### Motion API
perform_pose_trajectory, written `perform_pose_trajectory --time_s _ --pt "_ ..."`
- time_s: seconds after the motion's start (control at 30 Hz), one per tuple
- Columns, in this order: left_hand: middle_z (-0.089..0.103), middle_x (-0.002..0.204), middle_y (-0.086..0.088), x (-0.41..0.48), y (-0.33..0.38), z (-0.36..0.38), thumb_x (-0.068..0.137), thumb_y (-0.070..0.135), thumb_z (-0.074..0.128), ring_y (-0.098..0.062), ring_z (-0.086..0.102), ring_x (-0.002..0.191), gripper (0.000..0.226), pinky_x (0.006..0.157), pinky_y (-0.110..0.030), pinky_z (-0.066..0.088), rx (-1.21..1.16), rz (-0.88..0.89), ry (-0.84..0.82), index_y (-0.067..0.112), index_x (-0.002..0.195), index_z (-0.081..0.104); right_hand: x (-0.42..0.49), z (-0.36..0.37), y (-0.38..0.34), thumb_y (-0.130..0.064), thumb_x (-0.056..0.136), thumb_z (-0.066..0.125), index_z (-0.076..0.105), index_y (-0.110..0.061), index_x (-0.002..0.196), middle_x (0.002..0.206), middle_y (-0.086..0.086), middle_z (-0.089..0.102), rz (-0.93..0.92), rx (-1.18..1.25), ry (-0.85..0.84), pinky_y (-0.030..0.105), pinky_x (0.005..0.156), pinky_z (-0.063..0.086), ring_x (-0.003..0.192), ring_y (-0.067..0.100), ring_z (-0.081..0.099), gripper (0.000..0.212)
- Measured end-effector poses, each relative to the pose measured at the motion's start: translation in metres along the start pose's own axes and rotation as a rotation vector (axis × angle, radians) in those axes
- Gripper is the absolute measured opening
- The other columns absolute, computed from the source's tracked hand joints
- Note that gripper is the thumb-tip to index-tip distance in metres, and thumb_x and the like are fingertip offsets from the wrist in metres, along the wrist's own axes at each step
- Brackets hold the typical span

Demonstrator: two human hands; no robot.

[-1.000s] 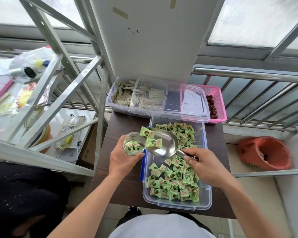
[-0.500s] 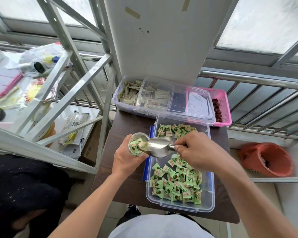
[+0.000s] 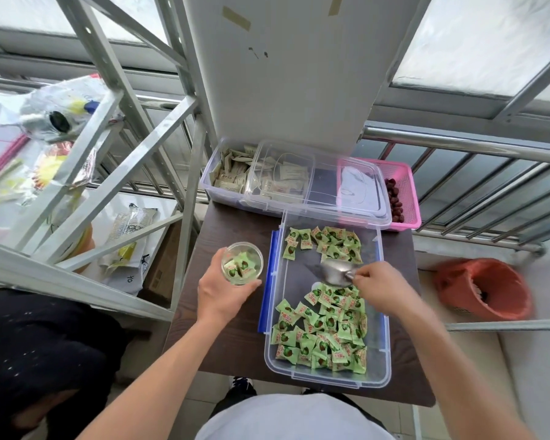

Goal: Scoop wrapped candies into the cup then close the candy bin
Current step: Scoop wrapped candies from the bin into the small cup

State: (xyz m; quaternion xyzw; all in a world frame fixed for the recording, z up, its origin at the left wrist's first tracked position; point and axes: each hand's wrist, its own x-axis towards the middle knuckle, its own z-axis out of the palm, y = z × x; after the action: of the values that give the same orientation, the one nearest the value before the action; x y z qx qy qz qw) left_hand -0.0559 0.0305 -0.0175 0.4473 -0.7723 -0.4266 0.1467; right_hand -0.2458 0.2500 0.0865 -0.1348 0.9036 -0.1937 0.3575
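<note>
My left hand (image 3: pixel 223 293) grips a small clear cup (image 3: pixel 242 263) that holds a few green wrapped candies, left of the bin above the dark table. My right hand (image 3: pixel 382 289) holds the handle of a metal scoop (image 3: pixel 334 271), which sits empty and low inside the clear candy bin (image 3: pixel 273 360). Green wrapped candies (image 3: pixel 324 331) lie in the bin's near half and far end, with a bare patch around the scoop. The bin's clear lid (image 3: pixel 324 185) rests open across the containers behind it.
Behind the bin stand a clear box of beige packets (image 3: pixel 232 179) and a pink basket (image 3: pixel 406 198) with dark red fruits. The dark table (image 3: pixel 222 344) is small. A metal shelf frame (image 3: pixel 108 160) stands left, a railing and an orange bucket (image 3: pixel 483 290) right.
The scoop tipped its candies into the cup, then my right hand carried it back down into the bin. My left hand moved the cup away to the left.
</note>
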Motion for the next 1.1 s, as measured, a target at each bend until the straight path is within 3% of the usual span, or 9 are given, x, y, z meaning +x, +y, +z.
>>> perform_pose_trajectory --time_s 0.17,0.4,0.5,0.7,0.83,0.9,0.97,1.1 --pt "0.060 0.111 0.011 -0.002 0.001 0.002 0.061 0.040 0.096 -0.014 0.058 0.108 0.092 0.099 -0.033 0.049 0.014 -0.010 -0.019 0.027 0.140 0.049 0.016 0.055 0.012 -0.015 0.101 0.044 0.067 -0.011 0.092 0.068 0.003 0.057 0.019 0.060 -0.082 0.029 0.050 0.035 0.055 0.017 0.046 0.025" --pt "0.061 0.111 0.011 -0.002 -0.002 0.005 0.060 0.043 0.096 -0.017 0.061 0.111 0.095 0.101 -0.038 0.051 0.039 -0.012 -0.066 0.030 0.140 0.048 0.053 0.091 -0.012 -0.017 0.100 0.044 0.059 -0.011 0.085 0.080 0.008 0.062 0.031 0.155 0.038 0.030 0.051 0.037 0.067 0.022 0.057 0.023" --pt "0.062 0.111 0.012 -0.001 -0.002 0.005 0.059 0.045 0.096 -0.017 0.062 0.109 0.094 0.100 -0.038 0.052 0.034 -0.010 -0.076 0.032 0.139 0.048 0.064 0.101 -0.013 -0.016 0.102 0.042 0.050 -0.014 0.076 0.075 0.005 0.054 0.052 0.236 0.019 0.030 0.050 0.035 0.062 0.018 0.049 0.028" --pt "0.062 0.108 0.016 0.003 -0.004 0.007 0.059 0.044 0.097 -0.015 0.064 0.107 0.092 0.097 -0.036 0.054 0.012 0.010 -0.088 0.036 0.137 0.048 0.059 0.114 0.007 -0.018 0.100 0.045 0.059 -0.013 0.090 0.083 0.007 0.066 0.083 0.178 0.130 0.033 0.056 0.041 0.071 0.023 0.063 0.018" --pt "0.060 0.105 0.023 0.006 -0.004 0.006 0.058 0.044 0.097 -0.015 0.065 0.107 0.089 0.098 -0.039 0.055 0.002 0.017 -0.086 0.051 0.130 0.045 0.055 0.106 -0.002 -0.014 0.094 0.046 0.050 -0.013 0.068 0.066 0.005 0.055 0.083 0.221 0.087 0.028 0.050 0.031 0.056 0.022 0.047 0.026" --pt "0.060 0.104 0.029 0.007 -0.003 0.007 0.057 0.044 0.097 -0.013 0.066 0.106 0.088 0.098 -0.038 0.055 -0.021 0.016 -0.085 0.061 0.122 0.041 0.065 0.105 -0.008 -0.011 0.089 0.046 0.052 -0.014 0.068 0.065 0.004 0.049 0.114 0.281 0.052 0.031 0.052 0.030 0.057 0.022 0.043 0.022" --pt "0.058 0.104 0.031 0.008 -0.003 0.008 0.056 0.043 0.097 -0.013 0.067 0.105 0.089 0.098 -0.039 0.056 -0.030 0.017 -0.085 0.056 0.126 0.043 0.078 0.106 -0.013 -0.009 0.087 0.045 0.053 -0.015 0.070 0.066 0.004 0.047 0.132 0.348 0.049 0.036 0.055 0.030 0.060 0.022 0.041 0.020" --pt "0.058 0.103 0.030 0.008 -0.002 0.008 0.057 0.042 0.097 -0.013 0.066 0.105 0.087 0.098 -0.037 0.055 -0.030 0.037 -0.090 0.063 0.119 0.039 0.095 0.113 -0.005 -0.009 0.094 0.044 0.056 -0.017 0.080 0.067 0.003 0.051 0.149 0.375 0.077 0.030 0.051 0.031 0.055 0.020 0.043 0.019"
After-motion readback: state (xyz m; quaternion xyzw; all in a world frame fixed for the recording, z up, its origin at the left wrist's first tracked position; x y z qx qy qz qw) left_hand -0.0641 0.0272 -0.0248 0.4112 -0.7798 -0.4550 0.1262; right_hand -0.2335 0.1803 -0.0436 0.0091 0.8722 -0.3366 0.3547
